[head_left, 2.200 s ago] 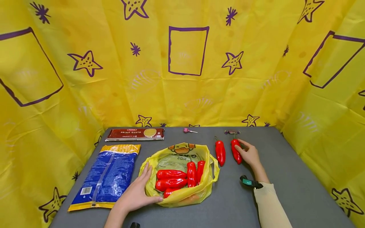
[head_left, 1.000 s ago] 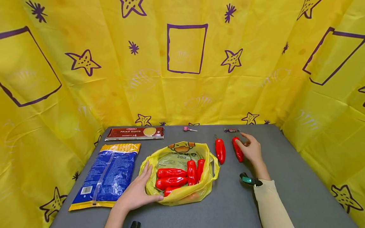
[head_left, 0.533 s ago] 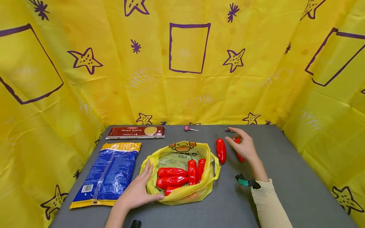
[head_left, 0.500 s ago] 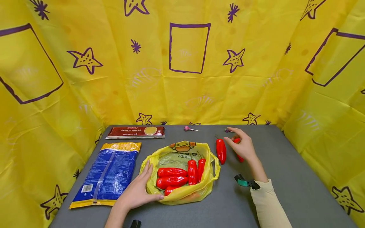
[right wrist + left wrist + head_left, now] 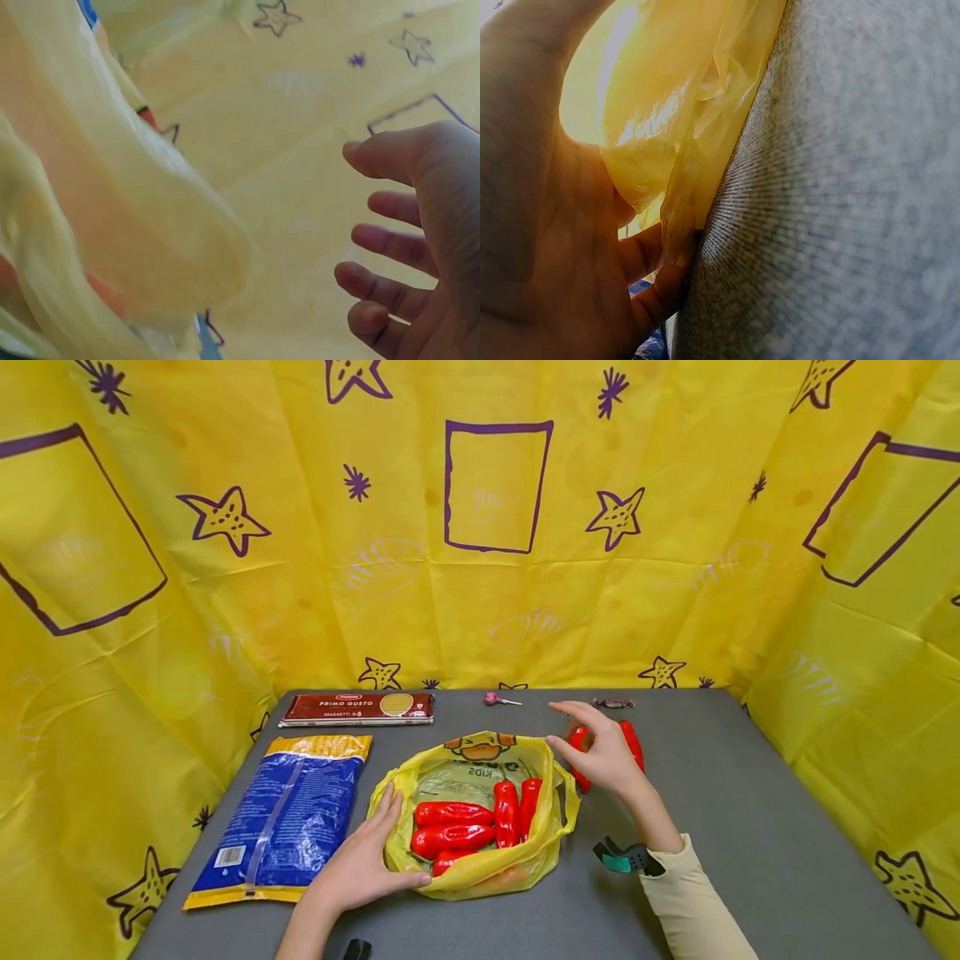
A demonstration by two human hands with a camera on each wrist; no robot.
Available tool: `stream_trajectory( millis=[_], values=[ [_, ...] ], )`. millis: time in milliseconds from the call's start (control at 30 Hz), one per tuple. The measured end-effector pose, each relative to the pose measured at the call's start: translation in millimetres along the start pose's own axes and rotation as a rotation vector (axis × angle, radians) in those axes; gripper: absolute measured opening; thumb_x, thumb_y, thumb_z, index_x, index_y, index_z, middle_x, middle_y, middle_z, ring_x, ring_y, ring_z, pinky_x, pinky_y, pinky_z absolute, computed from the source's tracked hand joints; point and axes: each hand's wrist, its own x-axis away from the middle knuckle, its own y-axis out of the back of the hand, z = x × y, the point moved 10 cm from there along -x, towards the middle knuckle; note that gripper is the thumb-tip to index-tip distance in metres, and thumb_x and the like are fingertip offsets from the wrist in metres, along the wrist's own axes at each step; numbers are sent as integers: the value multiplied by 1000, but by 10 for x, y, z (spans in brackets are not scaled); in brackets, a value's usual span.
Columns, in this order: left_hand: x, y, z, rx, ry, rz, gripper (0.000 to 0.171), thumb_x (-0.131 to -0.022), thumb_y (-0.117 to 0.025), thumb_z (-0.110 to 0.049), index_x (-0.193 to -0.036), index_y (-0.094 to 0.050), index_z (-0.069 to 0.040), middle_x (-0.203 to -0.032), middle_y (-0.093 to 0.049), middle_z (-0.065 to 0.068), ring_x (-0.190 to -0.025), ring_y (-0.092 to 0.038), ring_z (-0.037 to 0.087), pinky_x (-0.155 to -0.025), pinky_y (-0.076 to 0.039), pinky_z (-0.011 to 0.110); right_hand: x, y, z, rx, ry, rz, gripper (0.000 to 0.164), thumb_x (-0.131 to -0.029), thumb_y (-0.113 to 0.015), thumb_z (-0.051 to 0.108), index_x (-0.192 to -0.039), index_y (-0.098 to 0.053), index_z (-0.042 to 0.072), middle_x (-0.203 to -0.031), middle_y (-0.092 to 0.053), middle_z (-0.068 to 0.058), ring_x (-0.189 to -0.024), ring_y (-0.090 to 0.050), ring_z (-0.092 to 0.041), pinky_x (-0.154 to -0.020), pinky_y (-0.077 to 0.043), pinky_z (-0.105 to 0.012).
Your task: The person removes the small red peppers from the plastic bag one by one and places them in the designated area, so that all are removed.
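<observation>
the yellow bag (image 5: 517,881) stands open on the bench (image 5: 465,935), red peppers (image 5: 506,814) inside, two more beside it. the left grip (image 5: 360,864) lies spread against it; the empty right grip (image 5: 603,758) hovers by its rim, fingers parted. thin film should crumple; glossy peppers may slip, so pinch mid-body.

Room above bag (image 5: 510,870), handle (image 5: 573,802) perhaps an obstacle.

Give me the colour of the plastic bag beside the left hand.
The plastic bag is see-through yellow; the head view shows it best.
</observation>
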Motion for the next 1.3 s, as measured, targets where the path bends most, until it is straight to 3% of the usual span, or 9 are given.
stream_trajectory(
  millis=[300,433,700,1033,1300],
  values=[
    [-1,-14,-9,4,-7,-5,138,-71,-79,-83,-170,-14,-12,-179,1,7,-159,-21,46,-121,-29,71,-12,-273,197,16,55,104,50,-94,-83,17,-141,-68,11,-136,-68,-12,-73,-59,-35,-55,-48,-27],
    [-5,-20,-20,5,-10,-3,138,-71,-78,-83,-170,-14,-12,-179,1,7,-159,-21,46,-121,-29,72,-35,-348,246,9,71,132,50,-94,-83,17,-141,-69,11,-136,-68,-14,-80,-61,-30,-55,-46,-26],
    [-14,7,-19,-12,-17,-8,138,-71,-78,-84,-170,-15,-12,-179,1,7,-159,-23,47,-121,-30,71,-151,-559,345,-14,86,208,54,-94,-82,18,-146,-66,14,-142,-66,-6,-90,-62,-20,-53,-40,-23],
    [-15,13,1,-5,-13,-3,137,-72,-78,-84,-170,-14,-12,-179,1,7,-159,-22,47,-120,-30,72,-320,-884,509,22,144,341,52,-96,-81,23,-144,-66,13,-136,-69,-6,-86,-57,-12,-55,-39,-23],
    [-2,5,0,-5,-15,-2,136,-73,-78,-83,-171,-14,-12,-179,0,8,-159,-22,48,-120,-29,73,-455,-1133,563,27,153,448,51,-97,-79,26,-144,-65,10,-139,-70,-6,-88,-65,-28,-70,-51,-28]
  ],
)
